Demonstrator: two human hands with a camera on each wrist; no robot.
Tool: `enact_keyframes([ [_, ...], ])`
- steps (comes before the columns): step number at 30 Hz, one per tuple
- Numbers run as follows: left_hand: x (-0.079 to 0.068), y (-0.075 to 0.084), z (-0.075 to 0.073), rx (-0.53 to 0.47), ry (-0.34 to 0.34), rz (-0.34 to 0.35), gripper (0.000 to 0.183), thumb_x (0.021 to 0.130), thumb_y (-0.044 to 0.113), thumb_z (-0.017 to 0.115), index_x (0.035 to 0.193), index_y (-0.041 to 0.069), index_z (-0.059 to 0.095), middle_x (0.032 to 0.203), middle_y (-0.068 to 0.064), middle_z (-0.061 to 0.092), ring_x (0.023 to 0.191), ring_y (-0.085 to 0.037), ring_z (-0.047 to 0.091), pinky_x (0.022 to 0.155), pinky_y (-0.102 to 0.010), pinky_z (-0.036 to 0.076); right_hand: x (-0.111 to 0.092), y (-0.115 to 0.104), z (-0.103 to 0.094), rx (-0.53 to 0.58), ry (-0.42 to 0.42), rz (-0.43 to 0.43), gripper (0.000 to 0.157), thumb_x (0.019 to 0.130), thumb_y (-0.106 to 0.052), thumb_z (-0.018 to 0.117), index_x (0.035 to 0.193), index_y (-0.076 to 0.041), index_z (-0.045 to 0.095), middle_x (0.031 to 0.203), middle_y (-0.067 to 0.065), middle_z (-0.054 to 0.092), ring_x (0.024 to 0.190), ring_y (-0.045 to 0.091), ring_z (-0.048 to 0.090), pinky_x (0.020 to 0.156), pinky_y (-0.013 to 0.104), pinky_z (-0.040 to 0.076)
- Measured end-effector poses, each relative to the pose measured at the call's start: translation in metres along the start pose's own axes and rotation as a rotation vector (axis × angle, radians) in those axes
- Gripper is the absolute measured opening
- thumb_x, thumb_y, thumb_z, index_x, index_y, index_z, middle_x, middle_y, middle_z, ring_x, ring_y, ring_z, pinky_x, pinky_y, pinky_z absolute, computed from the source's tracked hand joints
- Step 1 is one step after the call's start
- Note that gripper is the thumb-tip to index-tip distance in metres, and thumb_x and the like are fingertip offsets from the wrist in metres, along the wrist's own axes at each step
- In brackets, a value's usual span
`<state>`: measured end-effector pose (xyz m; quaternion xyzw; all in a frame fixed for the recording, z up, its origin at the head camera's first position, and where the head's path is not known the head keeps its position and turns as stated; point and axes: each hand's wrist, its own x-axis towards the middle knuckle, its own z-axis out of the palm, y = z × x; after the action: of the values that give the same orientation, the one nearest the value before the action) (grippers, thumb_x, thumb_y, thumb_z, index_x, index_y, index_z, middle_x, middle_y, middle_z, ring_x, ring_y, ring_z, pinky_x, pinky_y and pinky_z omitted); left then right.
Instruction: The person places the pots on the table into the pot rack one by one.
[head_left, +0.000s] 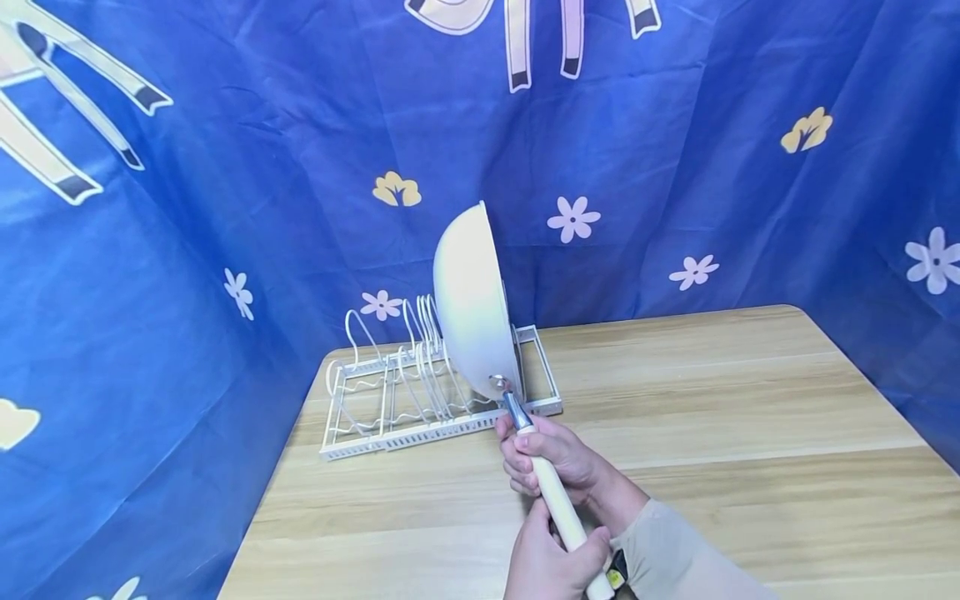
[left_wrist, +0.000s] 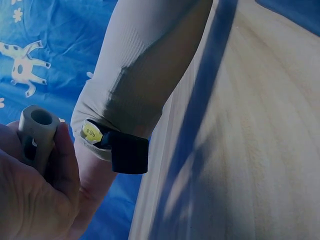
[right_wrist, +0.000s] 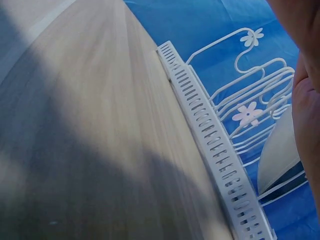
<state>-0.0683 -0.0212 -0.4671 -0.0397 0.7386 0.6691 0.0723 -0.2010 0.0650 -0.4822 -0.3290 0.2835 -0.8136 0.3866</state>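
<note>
A white wok (head_left: 472, 300) stands on its edge among the wires at the right part of a white metal pan rack (head_left: 442, 431), its rounded outside facing left. Its cream handle (head_left: 557, 500) slopes down toward me from a silver-coloured joint. Close behind that joint, my right hand (head_left: 558, 458) grips the handle. My left hand (head_left: 551, 558) holds the handle near its free end, thumb along the side; in the left wrist view the hollow handle end (left_wrist: 42, 135) sticks out between thumb and fingers. Part of the wok (right_wrist: 282, 150) shows past the right hand in the right wrist view.
Curved wire dividers (head_left: 408, 367) rise from the rack to the left of the wok. The rack sits at the back left of a wooden table (head_left: 712, 433). A blue patterned curtain (head_left: 637, 167) hangs behind and along the sides.
</note>
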Motion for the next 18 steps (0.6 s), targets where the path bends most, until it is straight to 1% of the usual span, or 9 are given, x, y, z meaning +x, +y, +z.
enact_keyframes([
  [3, 0.000, -0.003, 0.000, -0.008, -0.008, -0.014, 0.056, 0.083, 0.020, 0.084, 0.132, 0.002, 0.064, 0.104, -0.007, 0.073, 0.086, -0.008, 0.065, 0.075, -0.018, 0.052, -0.002, 0.002, -0.002, 0.000, 0.005, 0.011, 0.019, 0.110, -0.008, 0.041, 0.124, -0.017, 0.049, 0.080, -0.014, 0.060, 0.064, -0.003, 0.062, 0.060, 0.014, 0.050],
  [7, 0.000, -0.007, 0.000, 0.013, -0.006, -0.030, 0.056, 0.083, 0.021, 0.084, 0.130, 0.000, 0.064, 0.095, -0.002, 0.071, 0.081, -0.009, 0.063, 0.071, -0.019, 0.050, -0.004, 0.007, -0.006, -0.006, 0.006, 0.014, 0.020, 0.110, -0.007, 0.039, 0.124, -0.017, 0.049, 0.080, -0.014, 0.060, 0.065, -0.003, 0.062, 0.060, 0.014, 0.051],
  [12, 0.000, -0.012, 0.000, 0.041, 0.010, -0.014, 0.055, 0.082, 0.021, 0.085, 0.128, 0.000, 0.065, 0.089, 0.001, 0.068, 0.078, -0.007, 0.062, 0.069, -0.020, 0.049, -0.006, 0.010, -0.008, -0.012, 0.012, 0.011, 0.019, 0.110, -0.008, 0.040, 0.124, -0.017, 0.049, 0.080, -0.014, 0.060, 0.065, -0.003, 0.063, 0.060, 0.014, 0.050],
  [15, 0.000, -0.015, -0.001, 0.067, 0.014, -0.004, 0.055, 0.081, 0.023, 0.086, 0.127, 0.001, 0.065, 0.088, 0.002, 0.067, 0.078, -0.006, 0.060, 0.069, -0.020, 0.048, -0.007, 0.010, -0.009, -0.021, 0.030, 0.027, 0.019, 0.109, -0.008, 0.042, 0.124, -0.017, 0.050, 0.080, -0.014, 0.061, 0.064, -0.003, 0.063, 0.060, 0.014, 0.051],
  [18, 0.001, -0.016, -0.002, 0.095, 0.000, 0.004, 0.056, 0.081, 0.025, 0.086, 0.128, 0.003, 0.066, 0.087, 0.003, 0.066, 0.078, -0.005, 0.059, 0.069, -0.020, 0.048, -0.010, 0.008, -0.010, -0.051, 0.063, 0.055, 0.019, 0.109, -0.008, 0.043, 0.125, -0.015, 0.050, 0.080, -0.013, 0.062, 0.064, -0.002, 0.064, 0.061, 0.014, 0.053],
])
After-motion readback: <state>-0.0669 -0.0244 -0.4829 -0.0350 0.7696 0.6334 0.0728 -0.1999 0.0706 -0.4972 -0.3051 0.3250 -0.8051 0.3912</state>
